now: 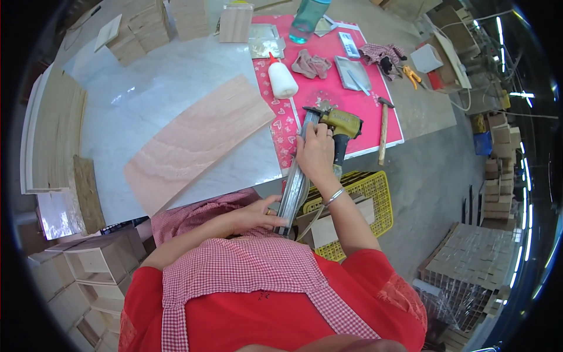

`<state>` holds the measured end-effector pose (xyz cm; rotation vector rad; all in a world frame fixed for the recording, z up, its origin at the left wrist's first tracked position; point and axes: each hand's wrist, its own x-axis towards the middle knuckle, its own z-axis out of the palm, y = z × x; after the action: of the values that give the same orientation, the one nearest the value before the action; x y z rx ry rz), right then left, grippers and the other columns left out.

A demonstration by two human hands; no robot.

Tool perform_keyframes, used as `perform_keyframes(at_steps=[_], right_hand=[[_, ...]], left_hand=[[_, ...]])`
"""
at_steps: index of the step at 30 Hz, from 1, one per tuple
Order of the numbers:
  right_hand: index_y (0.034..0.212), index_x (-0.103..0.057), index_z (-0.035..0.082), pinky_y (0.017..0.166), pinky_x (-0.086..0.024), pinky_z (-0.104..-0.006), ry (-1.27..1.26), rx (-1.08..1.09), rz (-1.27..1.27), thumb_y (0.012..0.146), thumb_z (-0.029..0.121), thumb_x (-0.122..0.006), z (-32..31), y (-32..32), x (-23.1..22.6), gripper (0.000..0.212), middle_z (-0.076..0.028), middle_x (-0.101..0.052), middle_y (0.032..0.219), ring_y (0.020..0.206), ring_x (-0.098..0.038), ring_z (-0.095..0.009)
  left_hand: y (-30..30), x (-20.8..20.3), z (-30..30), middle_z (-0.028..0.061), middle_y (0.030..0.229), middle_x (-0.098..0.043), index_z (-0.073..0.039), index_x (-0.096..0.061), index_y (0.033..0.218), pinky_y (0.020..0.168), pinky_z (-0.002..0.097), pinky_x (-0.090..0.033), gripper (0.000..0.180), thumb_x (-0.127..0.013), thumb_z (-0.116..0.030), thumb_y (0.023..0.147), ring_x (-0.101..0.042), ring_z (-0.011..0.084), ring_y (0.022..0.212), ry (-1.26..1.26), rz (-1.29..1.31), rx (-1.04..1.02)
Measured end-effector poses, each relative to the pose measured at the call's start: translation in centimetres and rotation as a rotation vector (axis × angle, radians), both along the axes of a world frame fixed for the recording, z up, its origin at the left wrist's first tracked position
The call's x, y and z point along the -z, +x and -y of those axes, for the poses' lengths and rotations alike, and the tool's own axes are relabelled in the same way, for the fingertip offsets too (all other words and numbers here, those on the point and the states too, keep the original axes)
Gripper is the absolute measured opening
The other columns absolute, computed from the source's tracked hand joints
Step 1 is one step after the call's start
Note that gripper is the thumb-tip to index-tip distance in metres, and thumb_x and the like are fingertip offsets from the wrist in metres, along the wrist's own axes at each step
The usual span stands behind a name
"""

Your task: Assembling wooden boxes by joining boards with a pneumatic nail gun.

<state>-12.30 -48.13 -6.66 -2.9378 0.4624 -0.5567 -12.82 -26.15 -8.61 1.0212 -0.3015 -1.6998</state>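
Observation:
Across the table's front edge lies a pneumatic nail gun (345,124), its olive-yellow head on the pink sheet and its long metal magazine (291,196) pointing toward my body. My right hand (316,154) is closed over the upper part of the magazine, beside the gun's black handle. At the magazine's lower end, close to my apron, my left hand (258,216) holds it between thumb and fingers. The fingertips are partly hidden. A flat wooden board (199,141) with one curved long edge rests on the table left of the gun.
A white glue bottle (283,82) with a red tip, a crumpled rag (311,64), a shallow tray (353,75) and a hammer (383,132) lie around the gun. Below the table edge stands a yellow crate (384,202). Wooden panels (56,129) are stacked at the left.

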Motion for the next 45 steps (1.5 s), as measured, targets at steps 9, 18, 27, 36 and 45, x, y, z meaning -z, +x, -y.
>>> perform_keyframes(at_steps=[9, 18, 27, 36, 45], right_hand=[[0.106, -0.058, -0.002, 0.072, -0.045, -0.0447, -0.073, 0.003, -0.06, 0.082, 0.035, -0.07, 0.0, 0.5, -0.7, 0.046, -0.016, -0.053, 0.096, 0.087, -0.056, -0.034], [0.104, -0.058, -0.005, 0.07, -0.048, -0.0368, 0.345, 0.056, 0.326, 0.082, 0.024, -0.072, 6.3, -0.9, 0.5, 0.039, -0.015, -0.058, 0.091, 0.08, -0.059, -0.026], [0.091, -0.057, -0.001, 0.056, -0.046, -0.027, 1.064, 0.48, 0.174, 0.08, 0.025, -0.077, 8.7, -4.4, 2.7, 0.034, -0.007, -0.062, 0.072, 0.06, -0.057, -0.015], [0.109, -0.051, 0.0, 0.052, -0.047, -0.0254, 1.07, 0.178, 0.266, 0.084, 0.008, -0.068, -1.4, -8.5, -5.9, 0.032, -0.005, -0.057, 0.078, 0.057, -0.056, -0.011], [0.104, -0.055, -0.001, 0.05, -0.041, -0.0229, 0.824, -0.055, 0.547, 0.085, 0.005, -0.068, -5.9, -7.8, -14.9, 0.023, -0.002, -0.058, 0.072, 0.057, -0.054, -0.009]], left_hand=[[-0.5, -0.6, -0.1, 0.009, 0.105, -0.059, -0.001, -0.012, 0.15, 0.079, 0.0269, -0.048, 0.093, -0.075, -0.02, 0.084, -0.055, 0.012, 0.091, 0.018, 0.041, -0.002], [-1.9, -3.3, -2.1, 0.0189, 0.103, -0.061, -0.004, -0.021, 0.144, 0.078, 0.0368, -0.051, 0.085, -0.075, -0.013, 0.078, -0.064, 0.0264, 0.091, -0.032, 0.622, -0.116], [-1.7, -4.4, -2.4, 0.0143, 0.095, -0.059, -0.005, -0.048, 0.106, 0.07, 0.0431, -0.045, 0.043, -0.075, -0.022, 0.077, -0.061, 0.0337, 0.086, -0.205, 1.344, 0.04], [1.7, -4.4, -0.5, 0.0052, 0.096, -0.057, -0.012, -0.056, 0.095, 0.075, 0.0374, -0.038, 0.034, -0.074, -0.033, 0.075, -0.056, 0.0223, 0.089, -0.332, 1.868, -0.282], [1.8, -7.3, -4.6, 0.0096, 0.116, -0.058, -0.01, -0.056, 0.098, 0.093, 0.0423, -0.042, 0.037, -0.078, -0.026, 0.072, -0.056, 0.0284, 0.109, -0.237, 1.84, -0.413]])
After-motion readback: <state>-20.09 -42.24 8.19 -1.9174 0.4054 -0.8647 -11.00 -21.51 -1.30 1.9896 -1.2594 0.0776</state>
